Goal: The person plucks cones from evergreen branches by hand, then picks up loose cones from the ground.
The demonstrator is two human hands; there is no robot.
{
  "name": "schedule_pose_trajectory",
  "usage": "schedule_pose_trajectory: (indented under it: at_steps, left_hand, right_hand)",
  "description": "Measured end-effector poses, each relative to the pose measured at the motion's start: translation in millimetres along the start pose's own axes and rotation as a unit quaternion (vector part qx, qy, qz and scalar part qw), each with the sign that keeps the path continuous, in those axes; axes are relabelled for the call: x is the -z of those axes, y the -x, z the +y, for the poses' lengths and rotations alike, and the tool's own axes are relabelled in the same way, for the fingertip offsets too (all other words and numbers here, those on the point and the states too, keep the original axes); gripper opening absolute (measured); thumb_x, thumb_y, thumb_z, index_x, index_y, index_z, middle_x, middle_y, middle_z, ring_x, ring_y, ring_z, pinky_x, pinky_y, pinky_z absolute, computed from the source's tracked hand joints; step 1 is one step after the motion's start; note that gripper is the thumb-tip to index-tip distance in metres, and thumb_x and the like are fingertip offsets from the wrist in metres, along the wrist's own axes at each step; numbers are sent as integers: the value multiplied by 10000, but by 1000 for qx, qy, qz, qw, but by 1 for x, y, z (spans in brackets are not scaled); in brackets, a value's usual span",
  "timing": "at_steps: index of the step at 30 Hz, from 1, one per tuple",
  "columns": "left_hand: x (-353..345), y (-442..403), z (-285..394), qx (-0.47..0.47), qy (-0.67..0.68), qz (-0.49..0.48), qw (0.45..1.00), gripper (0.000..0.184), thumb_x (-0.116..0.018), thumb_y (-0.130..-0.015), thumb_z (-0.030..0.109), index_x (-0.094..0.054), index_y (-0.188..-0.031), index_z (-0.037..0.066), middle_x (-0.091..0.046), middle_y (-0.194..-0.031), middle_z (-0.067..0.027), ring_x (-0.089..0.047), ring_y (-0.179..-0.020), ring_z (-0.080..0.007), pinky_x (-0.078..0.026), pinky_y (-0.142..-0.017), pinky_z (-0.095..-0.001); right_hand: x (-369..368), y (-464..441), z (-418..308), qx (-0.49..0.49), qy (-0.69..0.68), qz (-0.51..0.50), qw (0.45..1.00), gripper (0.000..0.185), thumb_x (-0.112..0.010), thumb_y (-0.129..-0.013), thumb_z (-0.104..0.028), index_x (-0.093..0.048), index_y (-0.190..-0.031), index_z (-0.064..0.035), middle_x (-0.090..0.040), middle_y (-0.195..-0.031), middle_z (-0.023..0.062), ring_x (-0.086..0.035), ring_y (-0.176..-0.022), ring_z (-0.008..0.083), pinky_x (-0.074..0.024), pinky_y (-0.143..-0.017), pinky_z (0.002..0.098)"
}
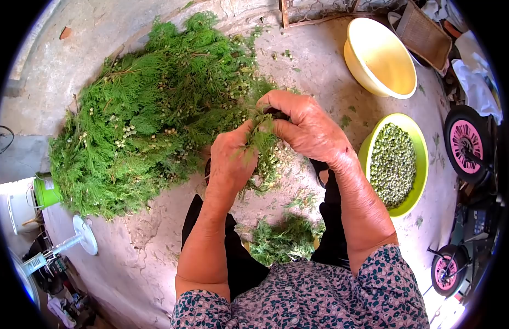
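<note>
"What are the hands doing?"
"Both are pinched onto a cypress-like sprig point(258, 137), close together: the left hand point(232, 159) grips it from below, the right hand point(309, 123) from above."
"Where is that sprig?"
"In front of the person, at the right edge of a big heap of evergreen branches point(150, 115) on the concrete floor point(139, 247)."
"And beside the right arm?"
"A lime-green basin point(422, 178) full of small green cones point(393, 164), with a pale yellow basin point(383, 52) just beyond it."
"Anything nearer the body?"
"Loose green clippings point(282, 238) between the legs."

No text legible; 0 labels, brands or signs readable
</note>
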State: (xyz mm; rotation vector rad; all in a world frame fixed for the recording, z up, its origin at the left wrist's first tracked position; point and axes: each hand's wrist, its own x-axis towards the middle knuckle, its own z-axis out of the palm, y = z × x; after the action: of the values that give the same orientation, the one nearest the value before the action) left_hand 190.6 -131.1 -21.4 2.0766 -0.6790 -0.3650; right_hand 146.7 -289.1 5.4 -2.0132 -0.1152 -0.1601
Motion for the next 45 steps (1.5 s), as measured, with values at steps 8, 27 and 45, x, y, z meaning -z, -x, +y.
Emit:
schedule_pose_trajectory:
  at_steps: [8, 27, 45]
  left_hand:
    - [-6, -1, 12, 113, 335, 25, 935, 205, -640, -774, 126, -594, -926, -4, -616, -745, -10, -552, -626, -138, -440, -566, -310]
    - [14, 0, 20, 266, 546, -12, 795, 261, -586, -645, -120, -565, -882, -14, -605, -830, -108, -582, -761, -211, -462, -735, -316]
    - [15, -4, 12, 180, 565, 37, 804, 260, -578, -754, -9, -566, -1014, -2, -623, -905, -76, -585, -760, -180, -475, -700, -310]
  right_hand:
    - [11, -4, -9, -170, -475, 188, 843, 151, -530, -846, -115, -539, -952, -8, -542, -709, 46, -458, -510, 95, -303, -381, 201]
    - [-29, 1, -3, 22, -35, 108, 993, 175, -628, -699, 42, -652, -863, -15, -590, -753, 81, -573, -674, 168, -462, -595, 258]
    - [11, 0, 8, -136, -603, 183, 765, 199, -554, -836, -154, -508, -938, 10, -539, -874, 130, -466, -617, 147, -308, -404, 203]
